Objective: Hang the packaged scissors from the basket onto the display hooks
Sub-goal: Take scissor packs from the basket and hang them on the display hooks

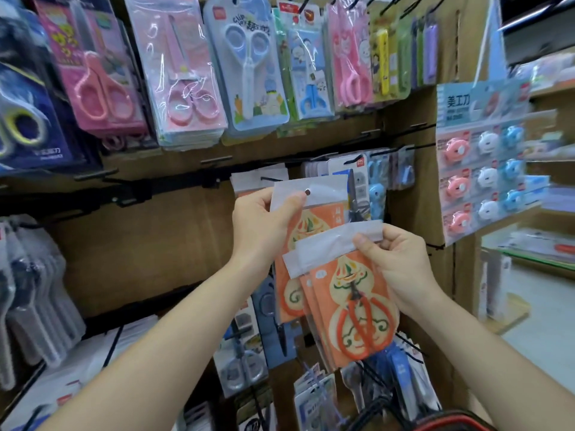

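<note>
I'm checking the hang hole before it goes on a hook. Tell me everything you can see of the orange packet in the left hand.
The orange packet is a flat, glossy sleeve over an orange card printed with a cream gourd. Its white header strip has one round hang hole, not on a hook. It is held upright before the display board; the left hand pinches its upper left edge, thumb on the header. The packets in the right hand cover its lower part.
</note>
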Available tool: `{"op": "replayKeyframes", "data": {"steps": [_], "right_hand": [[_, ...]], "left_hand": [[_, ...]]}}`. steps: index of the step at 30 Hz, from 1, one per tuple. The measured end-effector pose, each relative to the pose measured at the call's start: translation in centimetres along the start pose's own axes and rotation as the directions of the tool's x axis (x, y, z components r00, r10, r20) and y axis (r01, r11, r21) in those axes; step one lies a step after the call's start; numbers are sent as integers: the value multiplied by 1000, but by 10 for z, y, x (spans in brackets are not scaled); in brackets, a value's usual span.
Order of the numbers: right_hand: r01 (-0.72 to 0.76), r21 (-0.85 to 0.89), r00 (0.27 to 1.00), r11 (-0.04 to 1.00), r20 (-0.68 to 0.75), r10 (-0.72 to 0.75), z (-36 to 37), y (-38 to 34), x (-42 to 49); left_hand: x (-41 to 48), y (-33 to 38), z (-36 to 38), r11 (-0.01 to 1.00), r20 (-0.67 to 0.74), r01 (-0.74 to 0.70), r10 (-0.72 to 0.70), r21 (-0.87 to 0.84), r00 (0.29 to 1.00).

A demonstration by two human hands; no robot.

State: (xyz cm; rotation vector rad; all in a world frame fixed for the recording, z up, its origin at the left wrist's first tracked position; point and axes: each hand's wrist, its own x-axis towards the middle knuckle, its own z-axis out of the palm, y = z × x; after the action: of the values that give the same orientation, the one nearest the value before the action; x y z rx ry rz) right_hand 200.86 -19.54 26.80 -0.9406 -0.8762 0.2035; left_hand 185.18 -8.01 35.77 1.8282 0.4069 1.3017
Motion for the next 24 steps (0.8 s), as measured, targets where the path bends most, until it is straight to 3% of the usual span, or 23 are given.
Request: {"op": "replayKeyframes", "data": {"steps": [8, 13, 17, 24], "right_hand": [[-30, 2, 1000, 1000, 1, 30, 0, -2, 12], [-17, -4, 1000, 1000, -4, 17, 3, -2, 20], [-23, -12, 1000, 1000, 12, 23, 6, -4, 22], [-26, -74, 1000, 997, 3, 26, 1, 4, 21]], "left_hand": [[20, -2, 17, 999, -41, -35, 34, -26, 999], [27, 0, 19, 984, -90, -155, 163, 91, 983], [29, -1, 19, 973, -151, -157, 183, 171, 971], [26, -8, 13, 958, -79, -174, 196, 228, 977]]}}
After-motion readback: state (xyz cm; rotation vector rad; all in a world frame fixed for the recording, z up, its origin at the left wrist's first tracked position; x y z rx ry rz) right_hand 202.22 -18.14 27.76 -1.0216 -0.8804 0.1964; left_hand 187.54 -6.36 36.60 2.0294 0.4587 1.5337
